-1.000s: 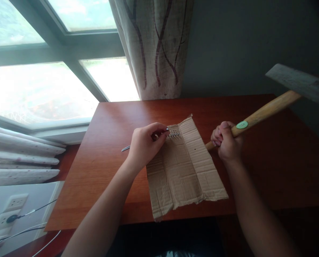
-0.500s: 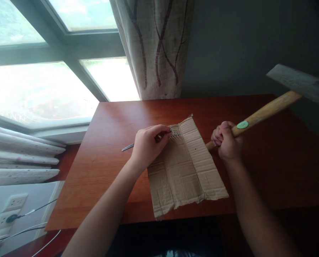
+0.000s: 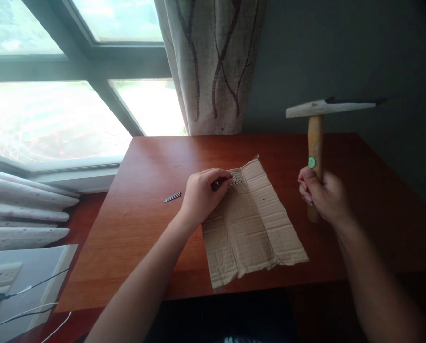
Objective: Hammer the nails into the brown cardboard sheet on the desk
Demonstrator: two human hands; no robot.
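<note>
My left hand [image 3: 206,191] is closed in a pinch at the far left part of a creased cardboard sheet [image 3: 250,233]. A small nail [image 3: 231,176] appears between the fingertips, mostly hidden by them. Just right of the fingers, a cluster of nail heads [image 3: 237,179] shows in the cardboard. Raised to the right of the sheet, my right hand [image 3: 321,190] grips a hammer [image 3: 316,136] by its wooden handle. Its pale, slightly blurred metal head is uppermost. Several loose nails [image 3: 173,197] lie on the table, left of my left hand.
Under everything is a reddish-brown wooden table [image 3: 144,238]. A window [image 3: 91,66] and a patterned curtain [image 3: 216,71] stand behind it. At the lower left, cables [image 3: 30,288] run from a wall socket [image 3: 4,276].
My right hand has moved right, and the hammer has swung from slanting right to nearly upright. My left hand keeps its pinch at the same spot on the cardboard. The view has shifted slightly.
</note>
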